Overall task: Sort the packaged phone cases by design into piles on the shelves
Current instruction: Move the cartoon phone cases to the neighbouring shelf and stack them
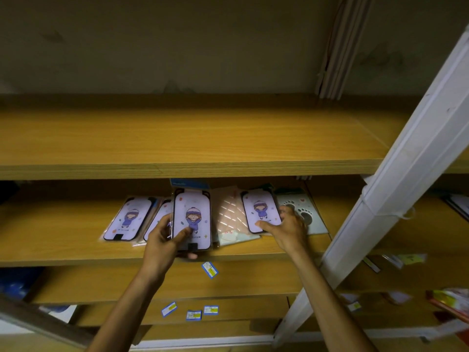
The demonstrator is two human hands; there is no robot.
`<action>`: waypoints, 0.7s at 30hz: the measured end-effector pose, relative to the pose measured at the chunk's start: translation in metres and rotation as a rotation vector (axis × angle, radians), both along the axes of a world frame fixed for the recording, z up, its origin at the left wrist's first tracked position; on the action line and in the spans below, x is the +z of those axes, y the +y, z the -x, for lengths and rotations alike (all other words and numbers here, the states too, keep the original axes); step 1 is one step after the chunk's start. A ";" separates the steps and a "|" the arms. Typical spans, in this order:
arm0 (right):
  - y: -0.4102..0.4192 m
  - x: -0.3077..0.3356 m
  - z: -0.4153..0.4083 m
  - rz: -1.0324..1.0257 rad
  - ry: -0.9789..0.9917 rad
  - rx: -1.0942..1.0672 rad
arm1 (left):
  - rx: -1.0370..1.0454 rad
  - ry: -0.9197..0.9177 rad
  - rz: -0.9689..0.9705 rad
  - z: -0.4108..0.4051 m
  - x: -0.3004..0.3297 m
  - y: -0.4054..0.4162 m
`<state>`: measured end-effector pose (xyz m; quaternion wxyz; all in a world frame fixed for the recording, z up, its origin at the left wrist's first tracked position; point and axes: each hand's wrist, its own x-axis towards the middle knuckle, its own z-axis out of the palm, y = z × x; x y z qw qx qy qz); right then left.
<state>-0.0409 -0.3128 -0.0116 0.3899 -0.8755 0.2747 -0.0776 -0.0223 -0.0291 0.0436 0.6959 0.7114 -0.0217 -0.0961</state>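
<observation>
Basically mid-sort, judging by the layout. Left hand grips a purple cartoon-girl case by its lower edge, thumb on the face and fingers curled under, holding it upright above the middle shelf, probably to check the design. Right hand pinches a second girl case at its bottom edge, thumb on top; that case lies over a pink case and beside a paw-print case, so likely being pulled out of the mixed heap. Two more girl cases lie overlapped at left on the same shelf, apparently the matching pile, close to the left hand's case. Top shelf holds no cases in view. Small blue-yellow labels are stuck on the lower shelf fronts.
</observation>
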 end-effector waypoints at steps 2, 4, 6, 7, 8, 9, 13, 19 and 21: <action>0.006 0.009 0.005 -0.047 -0.094 -0.019 | -0.002 0.008 0.010 0.000 -0.001 0.002; 0.009 0.015 0.007 -0.171 -0.187 -0.038 | 0.006 0.019 0.025 0.000 -0.002 0.005; 0.011 0.018 0.008 -0.276 -0.221 -0.035 | 0.010 0.031 0.035 0.001 -0.003 0.007; 0.011 0.016 0.009 -0.303 -0.239 -0.025 | 0.006 0.035 0.038 0.001 -0.003 0.009; 0.012 0.015 0.010 -0.341 -0.268 -0.018 | -0.001 0.040 0.045 0.002 -0.004 0.010; 0.014 0.014 0.013 -0.385 -0.301 -0.018 | -0.010 0.049 0.053 0.002 -0.005 0.012; 0.020 0.013 0.032 -0.542 -0.388 -0.031 | -0.044 0.057 0.082 0.006 -0.006 0.017; 0.036 0.018 0.082 -0.600 -0.468 -0.044 | -0.149 0.017 0.107 0.017 0.003 0.021; 0.044 0.022 0.103 -0.561 -0.495 -0.051 | -0.207 0.014 0.114 0.023 0.007 0.021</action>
